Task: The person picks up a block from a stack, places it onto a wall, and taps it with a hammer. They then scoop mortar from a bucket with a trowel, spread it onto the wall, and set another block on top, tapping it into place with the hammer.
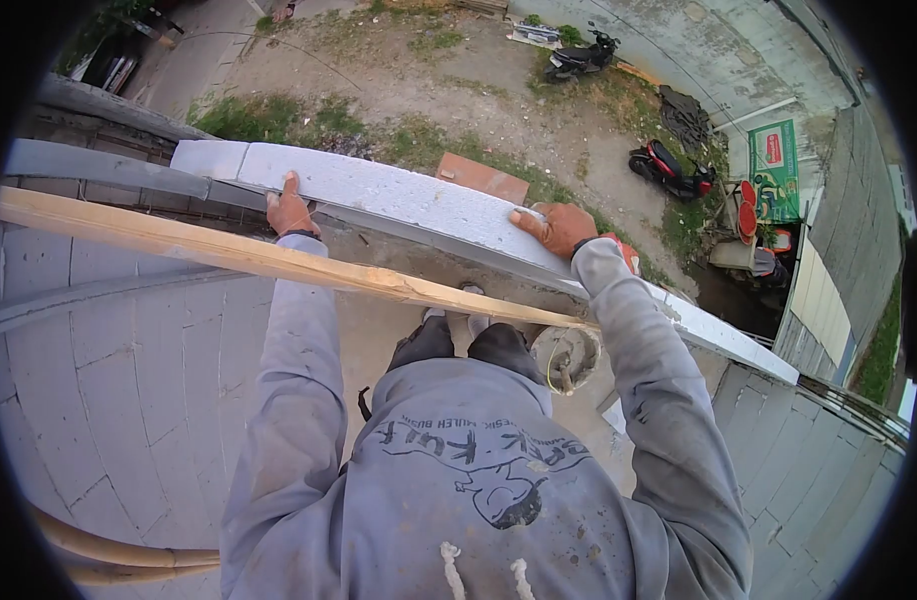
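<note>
At far left, grey blockwork [99,400] low down, and above, the near end of a long wooden strip [229,245], slanting down rightward across both forearms' gap. Just above the strip, a short white piece [207,158], butted at a thin joint against a long white block [399,203]. Near that joint, left hand [294,215] at the block's near side, one digit laid up onto the white face, other fingers mostly hidden; impossible to tell how tightly curled. Beyond the block, a reddish-brown board [482,177] on dirt ground. In the middle, below, a stained grey top [499,480] with dark print and two pale cords. Farther right, right hand [557,230] on the same block, fingers bent over the upper surface, half curled; cannot tell whether gripping or only resting. Below, beside the strip's right end, a bucket [567,360] with greyish contents. Far right, beyond the block, a red-and-black motorbike [672,170] and a green banner [776,170].
</note>
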`<state>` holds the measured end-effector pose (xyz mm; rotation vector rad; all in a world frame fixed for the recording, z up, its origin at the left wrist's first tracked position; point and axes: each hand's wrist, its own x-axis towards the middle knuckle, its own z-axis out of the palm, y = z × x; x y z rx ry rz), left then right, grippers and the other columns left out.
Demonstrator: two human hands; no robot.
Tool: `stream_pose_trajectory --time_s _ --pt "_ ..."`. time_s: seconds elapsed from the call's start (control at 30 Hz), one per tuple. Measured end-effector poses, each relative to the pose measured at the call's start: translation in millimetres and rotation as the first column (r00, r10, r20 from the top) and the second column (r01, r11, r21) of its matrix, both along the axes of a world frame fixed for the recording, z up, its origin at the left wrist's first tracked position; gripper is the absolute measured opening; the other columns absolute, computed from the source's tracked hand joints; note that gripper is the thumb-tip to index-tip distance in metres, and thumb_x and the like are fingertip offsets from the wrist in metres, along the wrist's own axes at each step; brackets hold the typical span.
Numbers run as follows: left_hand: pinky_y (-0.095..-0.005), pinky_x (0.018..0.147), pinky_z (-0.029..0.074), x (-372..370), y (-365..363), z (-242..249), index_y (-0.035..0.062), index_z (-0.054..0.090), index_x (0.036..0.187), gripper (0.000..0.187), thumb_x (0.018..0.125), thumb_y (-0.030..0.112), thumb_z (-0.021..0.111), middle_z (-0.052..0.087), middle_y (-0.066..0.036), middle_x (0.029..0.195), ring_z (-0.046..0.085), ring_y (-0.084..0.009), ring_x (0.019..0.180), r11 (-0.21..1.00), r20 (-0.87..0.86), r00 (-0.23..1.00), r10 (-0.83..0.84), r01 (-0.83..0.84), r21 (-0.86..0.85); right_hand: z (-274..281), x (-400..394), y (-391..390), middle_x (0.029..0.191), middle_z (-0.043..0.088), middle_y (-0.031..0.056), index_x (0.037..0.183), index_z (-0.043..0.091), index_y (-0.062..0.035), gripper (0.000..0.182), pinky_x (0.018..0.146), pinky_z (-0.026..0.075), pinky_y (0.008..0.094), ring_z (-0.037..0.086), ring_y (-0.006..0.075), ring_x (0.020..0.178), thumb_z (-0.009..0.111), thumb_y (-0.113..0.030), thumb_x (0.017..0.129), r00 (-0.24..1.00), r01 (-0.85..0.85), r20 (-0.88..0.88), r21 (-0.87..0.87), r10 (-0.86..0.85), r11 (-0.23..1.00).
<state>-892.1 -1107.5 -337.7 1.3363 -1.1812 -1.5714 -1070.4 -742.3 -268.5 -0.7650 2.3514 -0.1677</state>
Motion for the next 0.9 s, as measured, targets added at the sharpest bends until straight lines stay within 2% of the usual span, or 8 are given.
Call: stream_pose_trajectory --time_s 0.17,0.27,0.53,0.6,0.7,0.77,0.83,0.9 --pt "-0.0327 0.087 0.042 -4.5 23.0 37.8 -0.0158 0.038 0.123 0.068 0.078 0.026 0.066 0.053 -0.02 0.118 0.054 -0.0263 0.102 0.993 0.132 0.989 0.071 -0.082 0.084 7.9 5.5 2.6 0.1 0.063 0.0194 0.109 0.062 -0.0042 0.087 0.085 0.045 0.0394 0.059 0.0336 0.098 0.032 -0.078 0.075 1.0 0.002 -0.01 -0.02 -0.002 1.0" --pt "-0.0326 0.088 0.041 5.3 -6.3 -5.0 -0.0171 0.039 0.121 0.068 0.078 0.028 0.066 0.053 -0.02 0.118 0.054 -0.0274 0.103 0.998 0.126 0.992 0.004 0.003 -0.055 2.9 5.3 4.9 0.101 0.063 0.0191 0.11 0.061 -0.0048 0.085 0.087 0.044 0.0395 0.058 0.0336 0.099 0.034 -0.077 0.075 1.0 0.003 -0.017 -0.071 -0.005 0.997" --pt "-0.0346 0.093 0.038 4.9 -2.8 5.6 -0.0148 0.033 0.127 0.075 0.078 0.031 0.066 0.047 -0.021 0.126 0.048 -0.028 0.112 0.996 0.23 0.973 -0.011 0.032 -0.086 -0.4 3.5 3.9 0.094 0.064 0.0209 0.106 0.063 -0.0065 0.077 0.083 0.045 0.0415 0.059 0.0355 0.094 0.042 -0.073 0.075 0.998 0.027 -0.051 -0.141 -0.035 0.99" --pt "-0.0382 0.095 0.037 2.5 15.9 30.6 -0.0102 0.029 0.132 0.081 0.079 0.038 0.065 0.042 -0.02 0.131 0.044 -0.0283 0.117 0.994 0.27 0.962 -0.046 0.016 0.11 4.0 4.2 5.3 0.095 0.063 0.0212 0.107 0.063 -0.0058 0.077 0.084 0.045 0.0416 0.059 0.0357 0.094 0.043 -0.073 0.074 0.999 0.044 -0.025 -0.104 -0.047 0.994" --pt "-0.0405 0.095 0.036 10.0 11.0 13.3 -0.007 0.027 0.135 0.084 0.079 0.043 0.064 0.039 -0.018 0.134 0.041 -0.0285 0.12 0.993 0.157 0.986 -0.06 0.044 0.106 1.0 -2.3 11.4 0.105 0.061 0.0209 0.11 0.061 -0.0053 0.077 0.087 0.044 0.0402 0.057 0.0344 0.1 0.042 -0.072 0.076 0.996 0.073 0.052 -0.094 -0.069 0.993" --pt "-0.0387 0.096 0.035 10.5 20.1 17.3 -0.0066 0.029 0.134 0.082 0.081 0.047 0.06 0.04 -0.017 0.134 0.04 -0.0277 0.12 0.997 0.215 0.975 -0.055 0.04 0.073 -22.6 -10.2 21.4 0.105 0.061 0.0205 0.109 0.06 -0.0039 0.067 0.086 0.044 0.0405 0.058 0.035 0.099 0.048 -0.062 0.08 0.979 0.145 -0.057 -0.49 -0.198 0.859" --pt "-0.0375 0.098 0.032 18.2 18.9 7.2 -0.005 0.03 0.134 0.083 0.081 0.053 0.056 0.04 -0.014 0.135 0.039 -0.027 0.122 0.999 0.031 0.999 0.015 -0.017 0.052 -9.7 -19.9 33.0 0.103 0.061 0.0206 0.108 0.061 -0.0031 0.06 0.085 0.045 0.0405 0.058 0.0352 0.097 0.052 -0.056 0.081 0.954 0.164 -0.121 -0.555 -0.274 0.815" --pt "-0.0448 0.099 0.03 21.3 42.1 21.0 0.0047 0.028 0.138 0.085 0.08 0.062 0.051 0.035 -0.014 0.139 0.037 -0.0268 0.125 0.991 0.102 0.994 0.037 -0.05 0.127 3.2 -30.5 56.6 0.101 0.062 0.0206 0.106 0.061 -0.0024 0.053 0.084 0.045 0.0405 0.059 0.0354 0.096 0.056 -0.049 0.082 0.91 0.181 -0.191 -0.614 -0.368 0.768"
